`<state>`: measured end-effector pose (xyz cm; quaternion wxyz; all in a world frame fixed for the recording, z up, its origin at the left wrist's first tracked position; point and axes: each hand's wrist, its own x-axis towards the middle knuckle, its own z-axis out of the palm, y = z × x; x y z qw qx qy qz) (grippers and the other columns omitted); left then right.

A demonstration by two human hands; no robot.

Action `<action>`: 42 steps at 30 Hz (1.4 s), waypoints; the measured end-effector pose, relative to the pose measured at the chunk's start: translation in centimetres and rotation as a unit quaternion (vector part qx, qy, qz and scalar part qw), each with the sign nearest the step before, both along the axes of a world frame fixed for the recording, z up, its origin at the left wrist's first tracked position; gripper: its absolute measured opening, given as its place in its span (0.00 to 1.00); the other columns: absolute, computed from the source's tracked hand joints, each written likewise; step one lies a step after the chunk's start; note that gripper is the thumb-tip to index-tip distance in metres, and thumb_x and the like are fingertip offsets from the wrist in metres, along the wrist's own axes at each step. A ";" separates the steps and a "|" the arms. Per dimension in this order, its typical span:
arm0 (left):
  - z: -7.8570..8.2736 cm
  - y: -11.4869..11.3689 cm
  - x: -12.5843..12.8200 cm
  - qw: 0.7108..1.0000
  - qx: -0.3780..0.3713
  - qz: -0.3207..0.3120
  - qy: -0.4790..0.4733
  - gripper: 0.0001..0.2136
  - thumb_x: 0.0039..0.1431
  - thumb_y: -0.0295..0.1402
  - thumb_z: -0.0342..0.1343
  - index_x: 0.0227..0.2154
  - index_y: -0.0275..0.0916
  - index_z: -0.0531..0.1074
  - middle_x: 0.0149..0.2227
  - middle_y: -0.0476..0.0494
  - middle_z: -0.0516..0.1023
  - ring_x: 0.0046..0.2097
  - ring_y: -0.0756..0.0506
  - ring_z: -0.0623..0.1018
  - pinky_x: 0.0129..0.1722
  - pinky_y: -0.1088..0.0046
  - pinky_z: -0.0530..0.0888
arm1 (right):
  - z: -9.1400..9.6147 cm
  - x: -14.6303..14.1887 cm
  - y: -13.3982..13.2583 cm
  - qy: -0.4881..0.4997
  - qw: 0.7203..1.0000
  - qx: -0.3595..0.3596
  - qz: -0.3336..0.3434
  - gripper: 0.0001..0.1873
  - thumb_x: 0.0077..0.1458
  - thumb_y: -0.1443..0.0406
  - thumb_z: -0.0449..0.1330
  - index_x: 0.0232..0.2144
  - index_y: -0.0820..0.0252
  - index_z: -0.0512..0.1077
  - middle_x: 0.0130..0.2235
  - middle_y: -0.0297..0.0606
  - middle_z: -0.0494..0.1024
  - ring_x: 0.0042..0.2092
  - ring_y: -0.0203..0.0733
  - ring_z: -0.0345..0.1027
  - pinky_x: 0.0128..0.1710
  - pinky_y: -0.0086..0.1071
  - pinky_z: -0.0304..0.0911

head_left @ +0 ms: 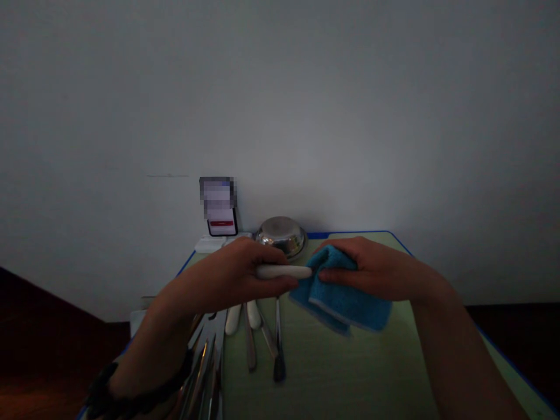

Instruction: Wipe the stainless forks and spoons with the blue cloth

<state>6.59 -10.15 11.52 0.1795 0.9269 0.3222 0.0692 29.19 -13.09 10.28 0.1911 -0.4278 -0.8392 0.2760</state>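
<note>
My left hand (249,262) is closed around the white handle (284,271) of a utensil, held level above the table. The blue cloth (350,303) hides the utensil's other end, so I cannot tell its kind. Gripping the folded cloth at that end is my right hand (365,265), thumb in front, with the lower part of the cloth hanging down. Below my left hand lie white-handled utensils (233,319) and metal-handled ones (279,350), their far ends partly hidden.
An upturned metal bowl (280,230) stands at the back of the green table (350,373). A phone (222,219) leans against the wall at the back left. More metal utensils (199,379) lie on a grey surface at the left, partly behind my left forearm.
</note>
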 end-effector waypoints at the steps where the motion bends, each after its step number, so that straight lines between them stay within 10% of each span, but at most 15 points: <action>1: 0.0 0.0 0.0 1.000 -0.003 0.000 0.000 0.17 0.57 0.45 0.47 0.30 0.38 0.73 0.19 0.54 0.68 0.21 0.55 0.65 0.20 0.80 0.56 | 0.1 -0.1 0.0 -0.004 1.000 0.002 -0.002 0.12 0.54 0.59 0.54 0.38 0.60 0.68 0.36 0.34 0.74 0.36 0.36 0.67 0.34 0.29 0.60; 17: -0.5 0.1 -1.2 0.994 -0.004 0.005 -0.107 0.14 0.56 0.39 0.53 0.45 0.45 0.67 0.42 0.49 0.75 0.39 0.48 0.74 0.35 0.77 0.70 | -0.4 0.6 0.1 0.029 0.998 -0.037 -0.046 0.15 0.52 0.55 0.55 0.38 0.57 0.69 0.35 0.32 0.75 0.34 0.36 0.69 0.31 0.28 0.62; 42: -0.2 0.0 -0.2 0.996 -0.039 -0.019 -0.072 0.12 0.58 0.37 0.49 0.44 0.43 0.68 0.30 0.52 0.74 0.30 0.52 0.72 0.29 0.79 0.65 | 0.0 0.5 -0.1 0.014 0.999 -0.031 -0.016 0.14 0.53 0.57 0.55 0.40 0.57 0.69 0.38 0.33 0.75 0.37 0.37 0.68 0.34 0.28 0.61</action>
